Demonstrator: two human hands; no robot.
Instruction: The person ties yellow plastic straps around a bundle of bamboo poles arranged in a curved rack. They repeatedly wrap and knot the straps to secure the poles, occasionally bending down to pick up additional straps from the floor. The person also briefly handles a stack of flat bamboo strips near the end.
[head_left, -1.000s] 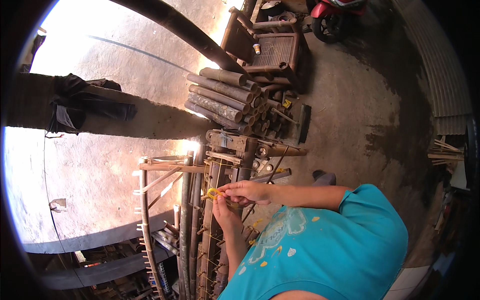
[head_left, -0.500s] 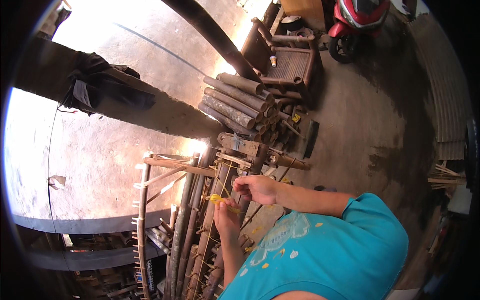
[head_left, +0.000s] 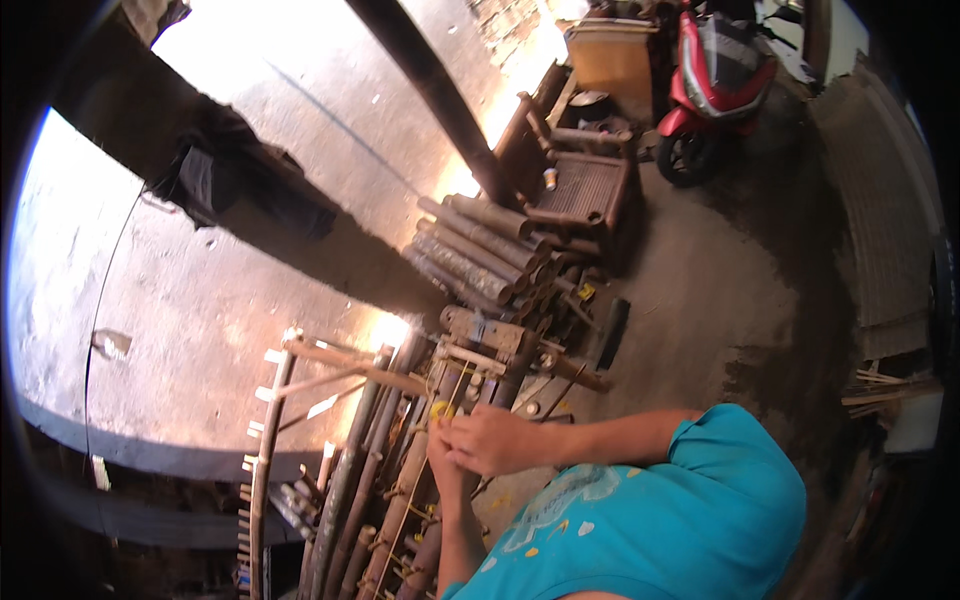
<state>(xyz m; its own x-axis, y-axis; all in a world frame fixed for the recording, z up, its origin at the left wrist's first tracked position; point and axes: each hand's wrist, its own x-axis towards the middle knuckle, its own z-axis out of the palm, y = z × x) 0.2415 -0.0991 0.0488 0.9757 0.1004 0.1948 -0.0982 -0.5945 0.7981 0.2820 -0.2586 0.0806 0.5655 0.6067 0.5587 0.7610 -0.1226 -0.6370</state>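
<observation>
Since the earlier frame both hands have crept up the bamboo frame (head_left: 395,500), the right hand (head_left: 495,440) and left hand (head_left: 443,462) pinched shut on what seems a small yellow tie (head_left: 440,410), which could slip off the smooth round poles.

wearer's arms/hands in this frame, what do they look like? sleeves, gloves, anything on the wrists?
Both hands, left hand and right hand, are bare: no gloves, and no watch or band visible. The forearms are bare too. A short turquoise T-shirt sleeve covers the right upper arm; the shirt front carries a pale print with small yellow marks.
</observation>
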